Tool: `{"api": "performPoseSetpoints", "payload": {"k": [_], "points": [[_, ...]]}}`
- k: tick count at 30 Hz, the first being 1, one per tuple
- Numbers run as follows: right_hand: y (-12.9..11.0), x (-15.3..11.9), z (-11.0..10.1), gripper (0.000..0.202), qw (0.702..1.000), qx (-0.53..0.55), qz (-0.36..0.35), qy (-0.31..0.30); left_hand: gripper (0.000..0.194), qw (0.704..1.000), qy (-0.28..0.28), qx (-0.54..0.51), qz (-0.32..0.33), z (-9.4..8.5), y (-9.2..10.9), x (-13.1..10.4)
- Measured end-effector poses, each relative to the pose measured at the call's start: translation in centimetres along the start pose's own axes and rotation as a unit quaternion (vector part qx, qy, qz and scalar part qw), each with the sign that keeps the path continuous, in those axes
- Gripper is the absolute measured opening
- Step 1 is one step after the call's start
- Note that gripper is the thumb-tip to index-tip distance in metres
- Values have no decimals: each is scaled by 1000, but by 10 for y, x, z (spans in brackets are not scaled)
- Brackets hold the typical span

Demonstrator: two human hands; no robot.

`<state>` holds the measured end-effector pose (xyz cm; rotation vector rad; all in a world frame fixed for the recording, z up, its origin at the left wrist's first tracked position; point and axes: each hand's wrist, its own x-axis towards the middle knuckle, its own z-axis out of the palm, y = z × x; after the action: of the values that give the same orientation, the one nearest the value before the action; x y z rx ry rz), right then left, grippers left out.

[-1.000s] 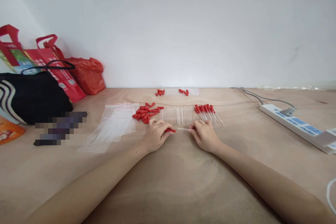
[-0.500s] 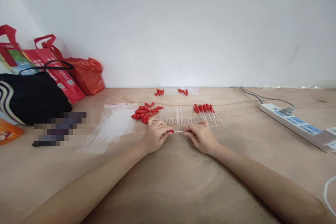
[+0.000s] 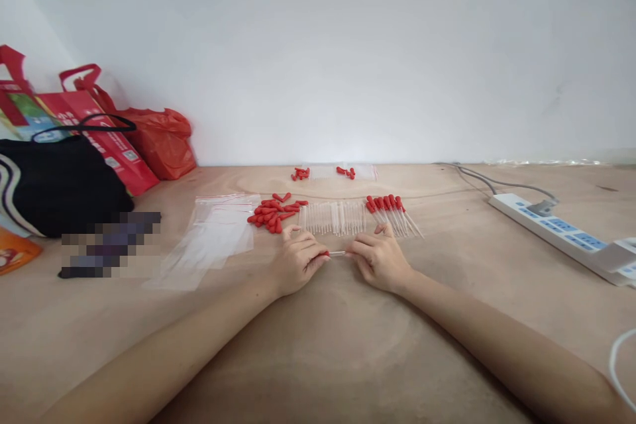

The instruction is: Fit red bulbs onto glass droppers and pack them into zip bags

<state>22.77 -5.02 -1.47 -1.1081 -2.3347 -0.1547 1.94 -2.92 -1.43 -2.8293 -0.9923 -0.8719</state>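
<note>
My left hand (image 3: 299, 260) is closed on a red rubber bulb (image 3: 326, 254), of which only the tip shows past the fingers. A thin clear dropper tube (image 3: 338, 254) runs level from that bulb to my right hand (image 3: 377, 257), which pinches its other end. Beyond my hands lies a row of loose clear tubes (image 3: 332, 217). A pile of red bulbs (image 3: 271, 215) sits left of the row. On its right, several droppers with red bulbs fitted (image 3: 390, 212) lie side by side. Clear zip bags (image 3: 211, 232) are spread at the left.
More red bulbs (image 3: 301, 174) and a clear bag of tubes (image 3: 322, 172) lie by the wall. A white power strip (image 3: 561, 232) with a grey cable stands at the right. Red bags (image 3: 161, 142) and a black bag (image 3: 69, 179) fill the left side.
Both hands have come slightly lower in the picture, toward me, with the bulb and tube still between them. The rest of the table looks the same.
</note>
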Motion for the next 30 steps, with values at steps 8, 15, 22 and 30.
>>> {"api": "performPoseSetpoints", "payload": {"k": [8, 15, 22, 30], "points": [[-9, 1, 8, 26, 1000, 15, 14, 11, 23, 1000, -11, 12, 26, -1, 3, 1], [-12, -1, 13, 29, 998, 51, 26, -12, 22, 999, 13, -3, 52, -1, 5, 2], [-8, 2, 9, 32, 998, 50, 8, -42, 19, 996, 34, 27, 72, -3, 2, 2], [7, 4, -1, 21, 1000, -15, 9, -14, 33, 995, 51, 87, -9, -4, -7, 2]]}}
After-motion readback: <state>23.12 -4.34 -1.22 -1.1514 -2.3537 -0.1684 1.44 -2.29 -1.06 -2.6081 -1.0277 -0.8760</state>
